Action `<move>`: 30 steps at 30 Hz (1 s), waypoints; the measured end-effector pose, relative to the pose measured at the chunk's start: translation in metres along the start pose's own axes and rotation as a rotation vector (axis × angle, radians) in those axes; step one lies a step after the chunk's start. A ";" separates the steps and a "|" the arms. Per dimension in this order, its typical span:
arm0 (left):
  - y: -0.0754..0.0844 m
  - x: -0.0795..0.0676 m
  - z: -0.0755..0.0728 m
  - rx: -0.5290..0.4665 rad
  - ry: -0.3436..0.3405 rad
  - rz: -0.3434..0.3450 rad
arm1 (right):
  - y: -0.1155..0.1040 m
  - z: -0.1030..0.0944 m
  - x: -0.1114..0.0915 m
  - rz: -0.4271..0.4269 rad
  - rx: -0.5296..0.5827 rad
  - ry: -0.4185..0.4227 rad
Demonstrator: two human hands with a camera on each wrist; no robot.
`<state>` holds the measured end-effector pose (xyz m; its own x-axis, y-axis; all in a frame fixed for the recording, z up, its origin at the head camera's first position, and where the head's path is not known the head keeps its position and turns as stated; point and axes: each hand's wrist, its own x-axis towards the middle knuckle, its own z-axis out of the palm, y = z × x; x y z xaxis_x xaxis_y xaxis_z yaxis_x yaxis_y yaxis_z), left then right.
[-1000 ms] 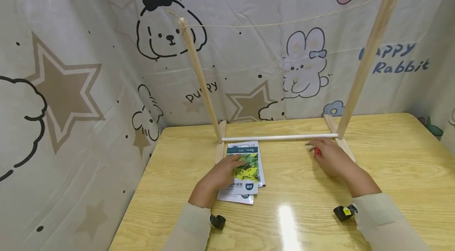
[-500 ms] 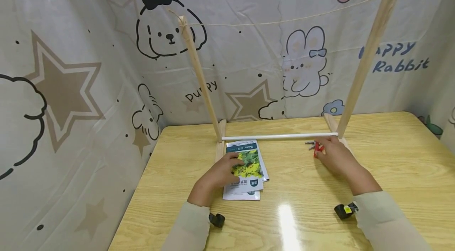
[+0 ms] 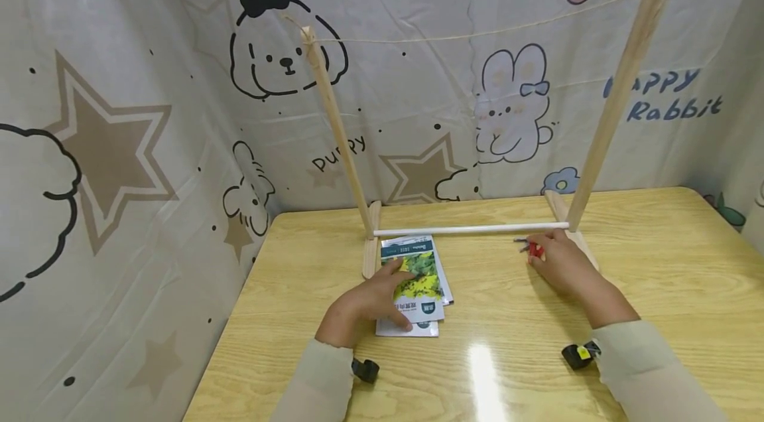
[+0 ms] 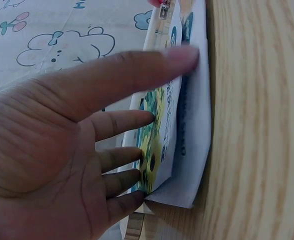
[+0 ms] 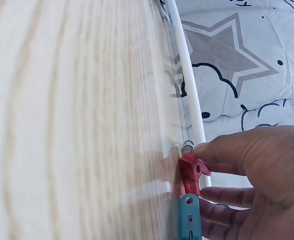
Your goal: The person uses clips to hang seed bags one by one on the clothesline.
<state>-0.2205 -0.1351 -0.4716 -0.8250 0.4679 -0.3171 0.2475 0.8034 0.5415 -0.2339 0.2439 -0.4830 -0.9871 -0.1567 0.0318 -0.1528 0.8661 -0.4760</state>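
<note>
A small stack of seed packets (image 3: 420, 279), printed with yellow flowers, lies overlapping on the table at centre left. My left hand (image 3: 373, 299) is over their left side with thumb and fingers spread; in the left wrist view the fingertips (image 4: 142, 152) reach the flower print, and the thumb stands off above the lower edge. On the right, just in front of a white rod, my right hand (image 3: 561, 263) pinches a red clip (image 5: 190, 172) between thumb and fingers. A teal clip (image 5: 189, 217) lies right beside it, partly below the picture edge. Small greyish clip parts (image 3: 520, 241) show by the fingertips.
Two wooden posts, left (image 3: 336, 133) and right (image 3: 621, 97), stand on flat wooden feet. The white rod (image 3: 471, 230) joins them low down, and a thin string (image 3: 477, 36) spans their tops. A printed cloth (image 3: 268, 143) hangs behind the wooden table (image 3: 507, 342).
The packets have shifted slightly right and turned under my left hand, whose thumb has since spread toward the lower edge. Beside my right fingers the red clip has turned; that hand has barely moved.
</note>
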 end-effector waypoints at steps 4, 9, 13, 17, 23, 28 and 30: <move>0.000 0.000 0.000 0.004 0.011 0.009 | 0.000 0.000 0.001 -0.005 0.001 0.005; -0.002 0.000 0.000 -0.016 0.009 0.016 | 0.001 0.000 0.003 -0.014 0.006 0.003; -0.004 0.000 0.000 -0.020 0.006 0.037 | 0.002 0.000 0.003 -0.023 0.000 0.001; -0.005 -0.001 -0.001 -0.029 0.012 0.050 | 0.003 0.000 0.002 -0.042 -0.021 0.013; -0.004 -0.001 -0.002 -0.065 0.032 0.029 | 0.003 0.002 0.002 -0.080 -0.045 0.070; -0.003 -0.002 -0.004 -0.064 0.036 0.038 | 0.003 0.001 0.001 -0.074 -0.025 0.094; -0.004 -0.002 -0.005 -0.066 0.050 0.041 | 0.003 0.000 0.001 -0.065 -0.016 0.101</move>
<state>-0.2220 -0.1410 -0.4695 -0.8397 0.4793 -0.2552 0.2487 0.7572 0.6039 -0.2357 0.2467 -0.4846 -0.9746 -0.1653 0.1509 -0.2170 0.8631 -0.4561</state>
